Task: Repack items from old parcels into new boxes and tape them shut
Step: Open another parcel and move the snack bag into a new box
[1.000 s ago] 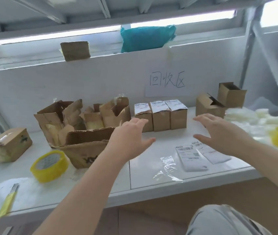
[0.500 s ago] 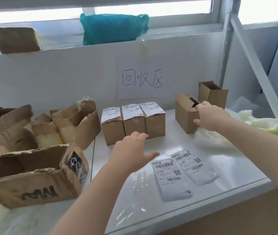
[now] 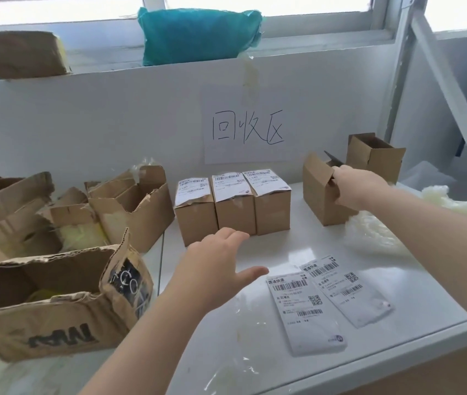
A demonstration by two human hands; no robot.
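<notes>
My right hand (image 3: 353, 186) grips the flap edge of a small open new box (image 3: 319, 192) at the back right of the white table (image 3: 255, 352). A second open new box (image 3: 375, 156) stands just behind it. My left hand (image 3: 221, 258) hovers with fingers spread over the table, just in front of three sealed labelled boxes (image 3: 233, 201) lined up at the wall. Torn old parcels (image 3: 55, 280) lie in a heap on the left. Two loose shipping labels (image 3: 329, 297) lie flat near the front edge.
White padding material (image 3: 437, 203) spreads over the right end of the table. A paper sign (image 3: 248, 129) hangs on the back wall. On the ledge above sit a teal bag (image 3: 198, 35) and a cardboard box (image 3: 22, 54). A slanted metal post (image 3: 452, 89) stands at the right.
The view has swung right and closer. My right hand reached from mid-air to the open box and took hold of its flap. My left hand stayed spread over the table.
</notes>
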